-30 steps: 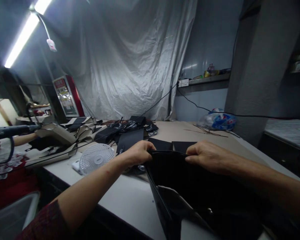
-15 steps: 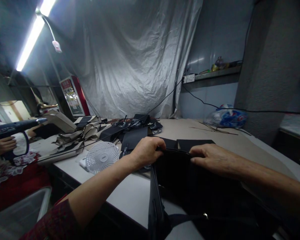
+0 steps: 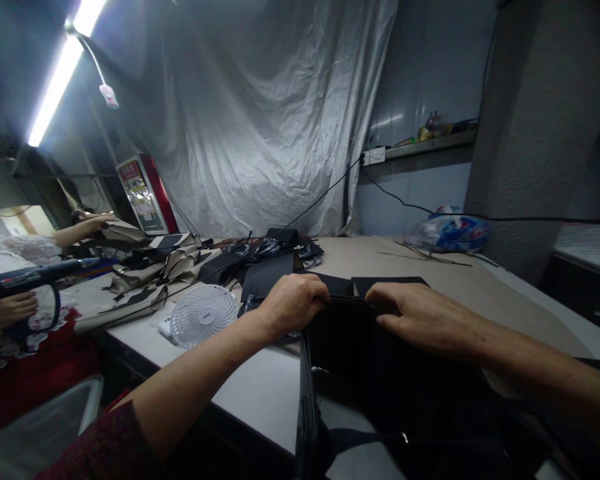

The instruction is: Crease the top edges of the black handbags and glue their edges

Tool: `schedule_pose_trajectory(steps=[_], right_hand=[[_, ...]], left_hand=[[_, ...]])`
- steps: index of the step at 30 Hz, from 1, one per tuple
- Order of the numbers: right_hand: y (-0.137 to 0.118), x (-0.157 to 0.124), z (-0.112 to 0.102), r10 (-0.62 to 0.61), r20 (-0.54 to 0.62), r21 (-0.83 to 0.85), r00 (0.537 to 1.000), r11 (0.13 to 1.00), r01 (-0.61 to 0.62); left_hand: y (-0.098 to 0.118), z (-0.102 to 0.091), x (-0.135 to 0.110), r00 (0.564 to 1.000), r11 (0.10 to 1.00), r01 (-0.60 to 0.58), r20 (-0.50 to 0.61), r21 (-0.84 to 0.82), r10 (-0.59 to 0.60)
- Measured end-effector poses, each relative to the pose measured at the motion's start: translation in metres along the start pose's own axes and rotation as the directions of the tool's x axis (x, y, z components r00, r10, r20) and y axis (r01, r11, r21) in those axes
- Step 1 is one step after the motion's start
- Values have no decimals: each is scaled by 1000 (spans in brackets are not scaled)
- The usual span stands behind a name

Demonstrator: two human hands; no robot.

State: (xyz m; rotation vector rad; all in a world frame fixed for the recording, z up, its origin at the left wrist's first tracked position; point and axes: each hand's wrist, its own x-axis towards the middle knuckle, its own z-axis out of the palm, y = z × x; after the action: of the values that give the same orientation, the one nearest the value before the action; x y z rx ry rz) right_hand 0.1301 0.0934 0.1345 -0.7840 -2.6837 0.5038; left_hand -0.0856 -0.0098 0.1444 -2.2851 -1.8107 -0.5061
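A black piece with a stiff edge, which looks like an open bag [image 3: 307, 407], stands upright at the front of the table. My left hand [image 3: 296, 300] is closed on its far top edge near the left corner, thumb and fingers pinching the rim. Farther right on the same edge, my right hand [image 3: 415, 313] grips with the thumb inside and the fingers over the rim. The dark interior and much of the lower part are hard to make out. Flat black panels [image 3: 390, 283] lie just behind the rim.
A white fan [image 3: 204, 315] stands left of my left hand. Black and beige pieces [image 3: 175, 263] are heaped beyond it. At far left a co-worker's hand [image 3: 15, 310] holds a heat gun [image 3: 35, 277]. A blue-and-white plastic bag [image 3: 455, 230] sits at back right; a cable [image 3: 325, 195] crosses the table.
My right hand has slid slightly left along the rim, towards my left hand, which keeps its place. The co-worker's other arm now reaches out to the beige pieces.
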Motion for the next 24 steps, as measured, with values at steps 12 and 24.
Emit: schedule_pose_trajectory(steps=[12, 24], right_hand=[[-29, 30, 16, -224, -77, -78, 972, 973, 218], [-25, 29, 16, -120, -79, -15, 990, 993, 119]], left_hand=[[-9, -1, 1, 999, 1000, 21, 28, -17, -20], [-5, 2, 0, 996, 992, 91, -17, -84, -93]])
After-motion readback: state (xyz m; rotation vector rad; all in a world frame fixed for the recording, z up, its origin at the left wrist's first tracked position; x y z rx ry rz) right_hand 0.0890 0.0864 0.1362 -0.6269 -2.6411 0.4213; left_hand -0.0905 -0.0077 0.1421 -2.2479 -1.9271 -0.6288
